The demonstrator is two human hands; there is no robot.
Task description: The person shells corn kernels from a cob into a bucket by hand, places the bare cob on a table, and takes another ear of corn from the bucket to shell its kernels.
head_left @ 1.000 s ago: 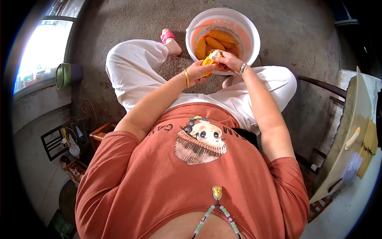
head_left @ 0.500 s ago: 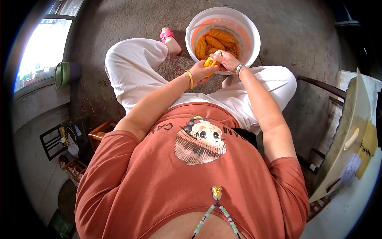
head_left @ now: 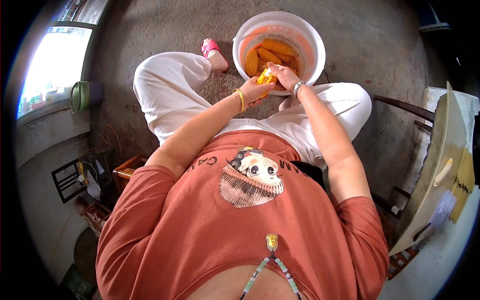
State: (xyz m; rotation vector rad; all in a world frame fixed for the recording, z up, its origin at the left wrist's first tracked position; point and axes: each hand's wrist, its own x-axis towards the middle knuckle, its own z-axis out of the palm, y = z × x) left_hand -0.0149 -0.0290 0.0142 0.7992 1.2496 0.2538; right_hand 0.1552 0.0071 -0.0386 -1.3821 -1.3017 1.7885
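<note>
A yellow corn cob (head_left: 265, 77), with a pale patch near its upper end, is held over the near rim of a white bucket (head_left: 317, 47). My left hand (head_left: 254, 90), with a gold bangle at the wrist, is closed around the cob's lower part. From the other side my right hand (head_left: 284, 76), wearing a silver band, presses its fingers against the upper part. Inside the bucket lie several whole corn cobs (head_left: 276, 47) on a layer of loose kernels (head_left: 292, 64). My fingers partly hide the held cob.
The bucket stands on a concrete floor (head_left: 165, 27) between my knees. A pink sandal (head_left: 210, 47) is on my left foot. A board-like panel (head_left: 425, 200) rises at the right, beside a dark wooden bar (head_left: 405, 107). Wooden furniture (head_left: 129, 171) stands at the left.
My right hand has shifted slightly on the cob, its fingers now reaching higher beside the cob's upper end. My left hand keeps its hold. The whole view has moved a little.
</note>
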